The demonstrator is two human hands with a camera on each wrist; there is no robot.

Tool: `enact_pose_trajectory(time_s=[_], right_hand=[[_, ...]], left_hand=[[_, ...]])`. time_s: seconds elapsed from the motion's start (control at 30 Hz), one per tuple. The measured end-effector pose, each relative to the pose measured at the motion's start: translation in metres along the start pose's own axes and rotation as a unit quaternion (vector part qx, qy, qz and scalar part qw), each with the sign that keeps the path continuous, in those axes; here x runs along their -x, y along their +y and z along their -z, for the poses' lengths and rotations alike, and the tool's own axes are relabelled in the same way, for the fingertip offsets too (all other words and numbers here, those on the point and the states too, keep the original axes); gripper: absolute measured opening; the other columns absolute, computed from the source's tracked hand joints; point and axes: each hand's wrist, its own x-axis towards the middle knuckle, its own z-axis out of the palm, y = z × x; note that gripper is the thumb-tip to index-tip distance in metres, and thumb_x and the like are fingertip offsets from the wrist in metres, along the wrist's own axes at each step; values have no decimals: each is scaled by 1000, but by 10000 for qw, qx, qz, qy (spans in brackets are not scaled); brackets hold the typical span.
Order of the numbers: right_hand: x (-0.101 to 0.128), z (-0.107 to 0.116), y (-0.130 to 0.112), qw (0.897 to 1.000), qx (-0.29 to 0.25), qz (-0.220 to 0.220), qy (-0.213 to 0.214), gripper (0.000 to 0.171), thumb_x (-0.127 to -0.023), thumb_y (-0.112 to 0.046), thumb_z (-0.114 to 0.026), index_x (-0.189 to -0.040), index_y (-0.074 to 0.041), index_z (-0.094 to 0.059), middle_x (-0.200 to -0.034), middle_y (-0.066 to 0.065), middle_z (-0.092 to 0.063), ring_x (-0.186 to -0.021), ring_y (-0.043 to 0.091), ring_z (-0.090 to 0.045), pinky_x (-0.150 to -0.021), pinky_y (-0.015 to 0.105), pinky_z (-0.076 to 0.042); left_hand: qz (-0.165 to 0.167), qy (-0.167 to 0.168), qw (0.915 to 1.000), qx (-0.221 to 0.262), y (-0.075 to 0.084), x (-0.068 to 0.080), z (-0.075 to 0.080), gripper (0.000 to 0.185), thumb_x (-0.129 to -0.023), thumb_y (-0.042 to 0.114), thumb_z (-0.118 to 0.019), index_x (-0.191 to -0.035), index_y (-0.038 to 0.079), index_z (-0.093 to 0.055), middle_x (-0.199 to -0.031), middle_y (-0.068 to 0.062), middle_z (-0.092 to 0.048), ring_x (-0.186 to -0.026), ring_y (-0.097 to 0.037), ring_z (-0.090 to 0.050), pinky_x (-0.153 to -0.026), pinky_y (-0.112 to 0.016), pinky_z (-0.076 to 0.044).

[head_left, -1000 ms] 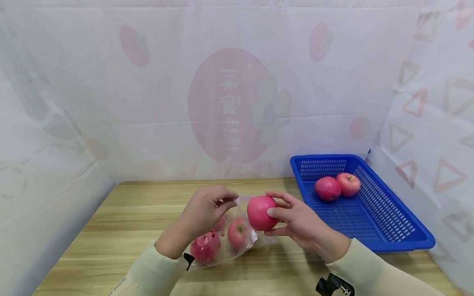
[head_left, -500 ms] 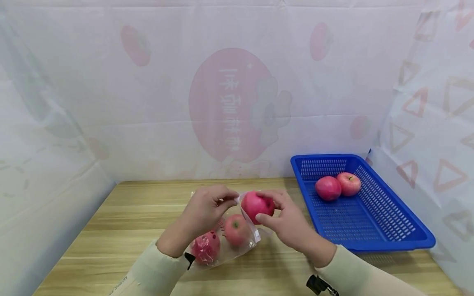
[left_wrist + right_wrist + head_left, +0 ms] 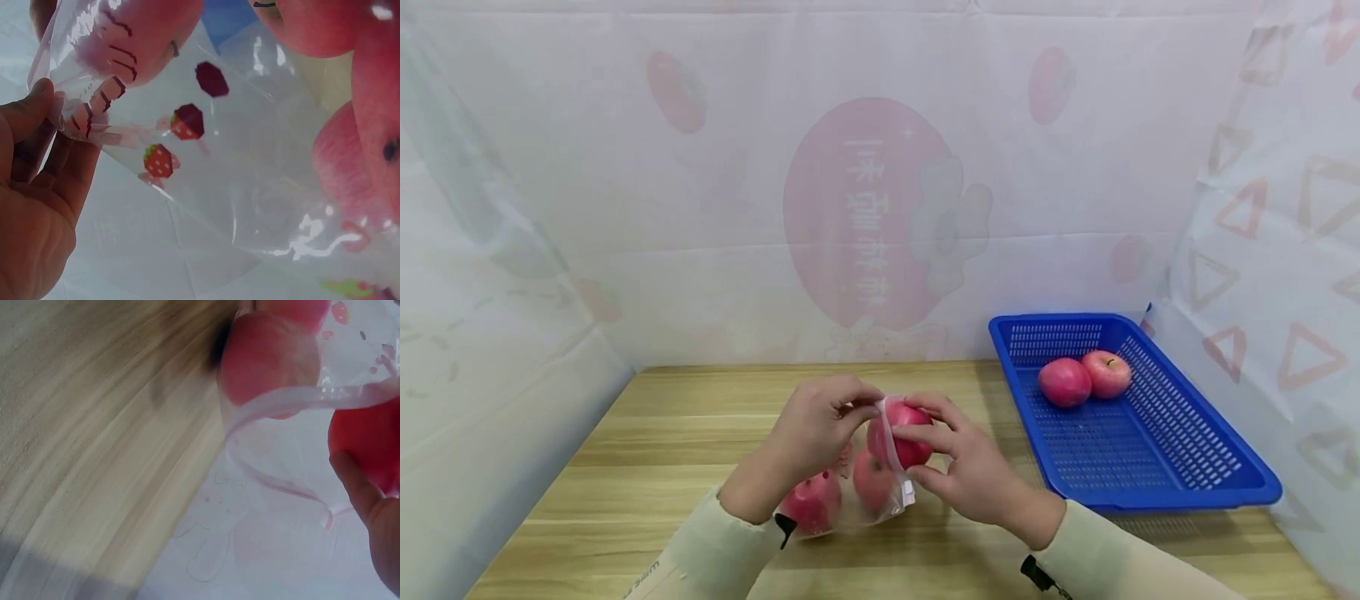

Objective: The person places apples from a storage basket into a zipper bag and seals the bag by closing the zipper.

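My left hand pinches the rim of a clear plastic bag printed with small strawberries. Two red apples lie inside it. At the bag's mouth my right hand holds another apple, partly behind the pale rim. The right wrist view has this apple at the opening, with fingers against it and the bag rim standing wide. Thumb and fingers of the left hand show at the left of the left wrist view, gripping the film. A white zip slider hangs near the right fingers.
A blue perforated basket stands at the right of the wooden table, with two apples near its back. White printed sheeting encloses the table at the back and sides.
My right hand has moved left with the apple, bringing it from beside the bag partly into its mouth. My left hand stays on the rim.
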Motion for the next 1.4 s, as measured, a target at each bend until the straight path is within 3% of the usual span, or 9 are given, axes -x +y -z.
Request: enact_pose_trajectory(time_s=[0.23, 0.43, 0.67, 0.83, 0.93, 1.07, 1.13, 1.27, 1.4], right_hand=[[-2, 2, 8, 9973, 111, 564, -448, 47, -87, -12, -78, -132, -14, -64, -149, 9, -40, -129, 28, -48, -94, 37, -51], [-3, 3, 11, 9950, -207, 531, -817, 46, -90, -10, -74, -134, -9, -61, -152, 8, -37, -133, 29, -44, -93, 32, -52], [-8, 0, 10, 9881, -838, 14, -1292, 50, -97, -15, -65, -145, -11, -53, -155, 4, -32, -126, 23, -51, -83, 26, -55], [-13, 0, 4, 9786, -1362, -695, -1378, 53, -100, -13, -60, -151, -12, -45, -157, 0, -29, -133, 25, -43, -83, 29, -55], [-14, -1, -1, 9629, -1972, -1175, -1420, 60, -99, 5, -50, -156, -10, -34, -160, 1, -24, -138, 27, -38, -92, 31, -52], [-18, -2, -7, 9405, -2662, -1448, -1539, 82, -83, 18, -40, -158, -10, -27, -161, 8, -24, -137, 32, -40, -100, 35, -46], [-19, -2, -9, 9403, -2591, -1504, -1617, 77, -87, 14, -44, -157, -14, -30, -158, 10, -31, -134, 34, -45, -101, 35, -46], [-20, -4, -12, 9503, -2038, -1566, -1758, 60, -95, 1, -55, -151, -14, -41, -150, 10, -43, -129, 34, -51, -101, 38, -45], [-18, -3, -14, 9560, -1548, -1638, -1876, 53, -96, -3, -54, -148, -11, -45, -147, 8, -48, -125, 31, -54, -100, 40, -46]], left_hand=[[-82, 77, 9999, 72, 0, 0, -1, 18, -81, -4, -80, -95, 7, -77, -89, 3, -72, -79, -7, -66, -69, -24, -56], [-155, 141, 9997, 133, 2, -1, -1, 17, -81, -4, -80, -95, 6, -77, -89, 3, -72, -79, -7, -67, -69, -23, -56], [-99, 213, 9997, 20, 3, -1, 0, 17, -81, -3, -80, -95, 7, -77, -90, 4, -72, -80, -8, -67, -71, -24, -57], [-69, 289, 9995, -38, 4, -1, 1, 19, -80, -4, -81, -95, 7, -77, -90, 4, -72, -80, -8, -68, -71, -25, -57], [-81, 335, 9994, -31, 4, -2, 2, 17, -82, -2, -80, -96, 7, -77, -90, 3, -72, -79, -8, -67, -69, -25, -57], [-64, 357, 9993, -26, 4, -2, 3, 11, -86, 2, -77, -96, 8, -77, -89, 0, -73, -77, -8, -66, -66, -25, -56], [-38, 373, 9993, -40, 5, -2, 4, 10, -86, 3, -77, -95, 8, -77, -89, 0, -73, -77, -8, -66, -66, -25, -56], [-53, 402, 9992, -33, 4, -2, 5, 11, -86, 1, -77, -95, 7, -77, -89, -1, -72, -76, -8, -66, -66, -26, -56], [-64, 427, 9991, 19, 3, -1, 5, 13, -84, 0, -78, -95, 7, -77, -88, 0, -72, -76, -8, -65, -65, -25, -56]])
